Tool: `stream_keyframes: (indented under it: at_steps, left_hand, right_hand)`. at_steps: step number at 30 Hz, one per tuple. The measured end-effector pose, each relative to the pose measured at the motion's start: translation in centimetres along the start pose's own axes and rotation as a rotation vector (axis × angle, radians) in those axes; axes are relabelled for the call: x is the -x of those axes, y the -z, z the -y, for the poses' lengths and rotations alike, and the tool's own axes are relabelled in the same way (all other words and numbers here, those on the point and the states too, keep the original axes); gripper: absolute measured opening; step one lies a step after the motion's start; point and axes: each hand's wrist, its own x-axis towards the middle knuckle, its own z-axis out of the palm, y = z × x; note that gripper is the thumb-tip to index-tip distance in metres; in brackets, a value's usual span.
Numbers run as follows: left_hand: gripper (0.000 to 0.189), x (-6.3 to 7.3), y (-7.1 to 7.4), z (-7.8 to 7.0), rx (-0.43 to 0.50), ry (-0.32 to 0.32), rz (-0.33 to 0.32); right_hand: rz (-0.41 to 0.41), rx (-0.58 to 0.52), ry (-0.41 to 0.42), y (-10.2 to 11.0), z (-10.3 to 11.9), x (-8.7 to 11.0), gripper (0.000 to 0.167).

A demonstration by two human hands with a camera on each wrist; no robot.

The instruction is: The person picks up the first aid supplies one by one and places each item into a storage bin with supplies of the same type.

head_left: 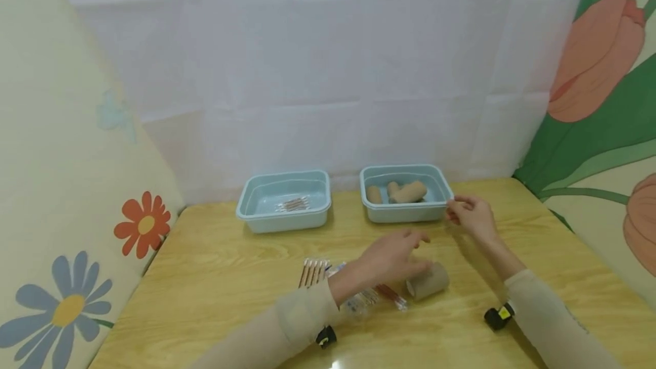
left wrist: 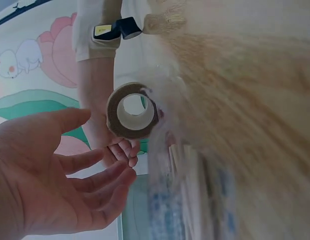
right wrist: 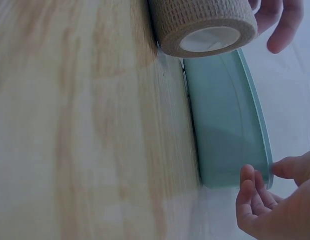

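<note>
My left hand [head_left: 392, 258] reaches over the table with fingers spread, holding nothing. Just beside its fingers a tan cohesive bandage roll [head_left: 433, 282] lies on its side on the wood; the left wrist view shows its white core. Under and behind the left wrist lie clear packets of brown-stemmed cotton swabs [head_left: 314, 272]. At the near right corner of the right-hand light blue plastic basin [head_left: 405, 213], my right hand [head_left: 474, 218] grips the rim, thumb at the top edge and curled fingers below it. Several tan bandage rolls [head_left: 410, 192] sit inside that basin.
A second light blue basin [head_left: 287, 222] stands to the left, with a packet of swabs [head_left: 294, 204] in it. A white sheet [head_left: 307, 73] hangs behind the table [head_left: 215, 278]. Small black wrist devices [head_left: 499, 318] show by both sleeves.
</note>
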Motion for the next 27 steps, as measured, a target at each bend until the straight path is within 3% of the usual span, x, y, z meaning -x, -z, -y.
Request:
stream_keyframes:
  at_steps: [12,27]
  left_hand:
    - [0.062,0.8,-1.2,-0.9,-0.128,-0.076,0.075]
    - [0.066,1.1,-2.0,-1.6,-0.144,0.004,0.131]
  right_hand:
    - [0.018,-0.004,0.034,0.1,0.0,-0.1,0.046]
    - [0.001,-0.017,0.028,0.0,-0.1,0.0,0.047]
